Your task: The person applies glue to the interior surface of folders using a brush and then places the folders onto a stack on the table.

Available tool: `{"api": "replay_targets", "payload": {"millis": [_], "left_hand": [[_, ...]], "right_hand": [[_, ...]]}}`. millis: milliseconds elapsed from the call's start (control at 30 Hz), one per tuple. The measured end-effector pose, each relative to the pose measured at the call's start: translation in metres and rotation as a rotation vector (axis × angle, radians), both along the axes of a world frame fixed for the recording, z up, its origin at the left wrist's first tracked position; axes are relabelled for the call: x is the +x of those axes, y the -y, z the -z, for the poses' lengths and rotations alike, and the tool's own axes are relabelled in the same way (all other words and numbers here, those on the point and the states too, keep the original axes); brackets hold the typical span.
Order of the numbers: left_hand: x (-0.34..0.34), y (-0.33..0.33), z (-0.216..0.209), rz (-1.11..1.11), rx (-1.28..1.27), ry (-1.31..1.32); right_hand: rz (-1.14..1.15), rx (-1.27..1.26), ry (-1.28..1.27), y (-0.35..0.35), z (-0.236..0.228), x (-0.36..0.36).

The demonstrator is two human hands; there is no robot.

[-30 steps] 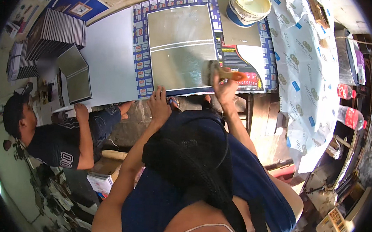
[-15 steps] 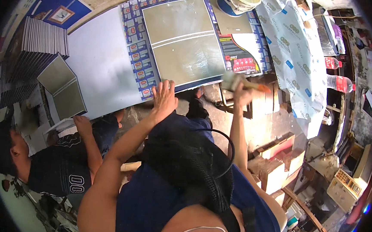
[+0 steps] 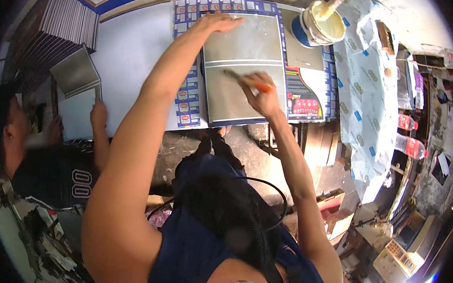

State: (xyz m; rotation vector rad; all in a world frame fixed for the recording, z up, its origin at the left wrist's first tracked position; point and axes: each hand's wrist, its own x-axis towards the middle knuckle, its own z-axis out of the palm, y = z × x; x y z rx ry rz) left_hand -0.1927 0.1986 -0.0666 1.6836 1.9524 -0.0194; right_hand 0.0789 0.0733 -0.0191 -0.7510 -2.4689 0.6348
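Note:
My right hand (image 3: 265, 98) is closed round a paintbrush (image 3: 254, 84) with an orange handle. The brush's bristles lie over the nearer of two grey-brown panels (image 3: 240, 98), glossy in places, with pale lines between them and a dark blue border. At the far edge of the farther panel (image 3: 249, 38), my left hand (image 3: 221, 23) rests flat, fingers stretched to the right. Under the panels lies a blue printed sheet (image 3: 190, 94). Behind to the right, a white and blue bucket (image 3: 300, 33) holds pale cream paste, with a wooden stick or handle (image 3: 334, 6) standing in it.
At left, a person in a dark jersey (image 3: 58, 174) handles a folded panel cover (image 3: 76, 70) beside a tall stack of covers (image 3: 69, 17). White board (image 3: 132, 56) covers the table's left part. Patterned wrapping sheet (image 3: 366, 93) and red-labelled bottles (image 3: 410, 146) are at right.
My left hand has moved from the near edge to the far edge of the panels. My right hand has brought the brush left, from beyond the panels' right side onto the nearer one.

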Motion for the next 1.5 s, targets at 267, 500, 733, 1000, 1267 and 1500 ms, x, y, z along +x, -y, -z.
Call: {"api": "replay_targets", "payload": {"millis": [267, 500, 733, 1000, 1267, 1500], "left_hand": [[-0.012, -0.031, 0.03, 0.057, 0.02, -0.086], [0.0, -0.049, 0.012, 0.005, -0.055, -0.072], [-0.003, -0.039, 0.022, -0.032, -0.092, -0.073], [0.008, -0.033, 0.014, -0.026, -0.095, -0.073], [0.015, -0.018, 0.019, -0.024, -0.132, -0.099], [0.026, -0.02, -0.012, 0.056, -0.266, -0.138]], "right_hand": [[-0.163, 0.052, 0.106, 0.046, 0.079, -0.069], [-0.007, 0.262, -0.029, -0.055, 0.045, -0.082], [-0.239, -0.148, 0.026, 0.063, 0.061, -0.054], [0.443, -0.11, -0.279, 0.013, 0.024, 0.012], [-0.166, -0.072, 0.193, 0.092, 0.051, -0.005], [-0.025, -0.054, 0.194, 0.054, -0.003, -0.005]]}}
